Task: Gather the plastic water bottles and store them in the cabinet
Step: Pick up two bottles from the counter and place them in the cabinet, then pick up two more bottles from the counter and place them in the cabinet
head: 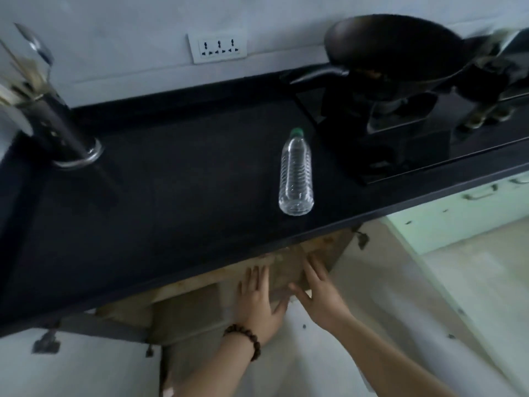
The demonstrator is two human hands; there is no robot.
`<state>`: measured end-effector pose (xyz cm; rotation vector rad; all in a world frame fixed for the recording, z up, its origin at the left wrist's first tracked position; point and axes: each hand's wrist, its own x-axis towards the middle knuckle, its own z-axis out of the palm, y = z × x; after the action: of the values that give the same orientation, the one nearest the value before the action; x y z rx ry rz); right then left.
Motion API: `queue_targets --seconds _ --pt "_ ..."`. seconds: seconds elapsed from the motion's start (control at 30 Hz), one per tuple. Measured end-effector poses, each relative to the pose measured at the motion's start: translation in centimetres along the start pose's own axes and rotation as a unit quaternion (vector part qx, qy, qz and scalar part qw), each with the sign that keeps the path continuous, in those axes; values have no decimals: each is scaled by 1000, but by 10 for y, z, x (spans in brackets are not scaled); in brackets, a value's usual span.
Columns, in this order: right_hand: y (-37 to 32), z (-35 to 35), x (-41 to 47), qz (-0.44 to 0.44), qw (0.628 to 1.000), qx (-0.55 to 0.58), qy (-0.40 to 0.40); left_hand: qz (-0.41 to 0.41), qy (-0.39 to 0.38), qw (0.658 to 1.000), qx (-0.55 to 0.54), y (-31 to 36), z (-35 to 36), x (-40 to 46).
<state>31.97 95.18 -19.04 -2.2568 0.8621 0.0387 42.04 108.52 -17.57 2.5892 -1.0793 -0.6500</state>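
A clear plastic water bottle (296, 173) with a green cap stands on the black counter (171, 202), near its front edge and left of the stove. Below the counter the cabinet (286, 270) stands open, its brownish inside visible. My left hand (259, 299), with a bead bracelet on the wrist, reaches into the opening with fingers straight and spread. My right hand (320, 293) is beside it, fingers also straight, at the cabinet's shelf edge. Neither hand holds anything. What lies deeper in the cabinet is hidden under the counter.
A black pan (400, 50) sits on a gas stove (386, 133) at the right. A metal tap (57, 118) rises at the left by the sink. A wall socket (217, 47) is behind. Pale green drawers (463, 213) stand at the right; open white doors (86, 365) flank the cabinet.
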Motion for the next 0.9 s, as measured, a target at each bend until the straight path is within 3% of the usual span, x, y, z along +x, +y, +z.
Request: queue_targets --seconds 0.1,0.2,0.33,0.53,0.7,0.9 --pt "-22 -40 -43 18 1000 -15 18 29 18 999 -39 29 -32 -41" --pt "-39 -78 -68 12 998 -34 47 91 105 986 -91 62 -74 -65" --pt "-57 -131 -75 -6 991 -70 111 79 225 963 -121 107 -136 -27" --pt "-65 -194 -58 20 984 -79 159 -102 115 985 -83 154 -180 79" --pt "-42 -210 -45 17 984 -89 155 -217 55 969 -101 162 -163 124" --pt "-19 -209 -49 49 988 -74 127 -225 72 965 -111 150 -151 120"
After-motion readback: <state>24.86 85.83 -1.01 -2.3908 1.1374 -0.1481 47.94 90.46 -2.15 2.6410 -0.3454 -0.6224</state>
